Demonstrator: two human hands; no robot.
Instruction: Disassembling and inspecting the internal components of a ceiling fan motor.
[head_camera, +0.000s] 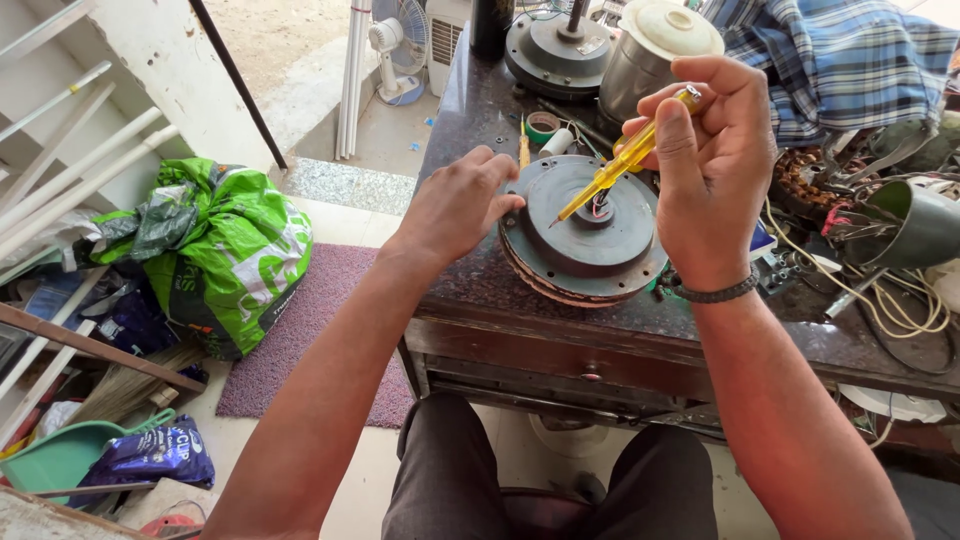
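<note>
Matt metal motor housing (585, 235), polished stone worktop (470, 120)

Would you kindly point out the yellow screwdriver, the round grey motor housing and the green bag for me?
yellow screwdriver (628, 160): head view, on its clear yellow handle.
round grey motor housing (590, 250): head view, on its flat top face.
green bag (225, 250): head view, on its crumpled front.
</note>
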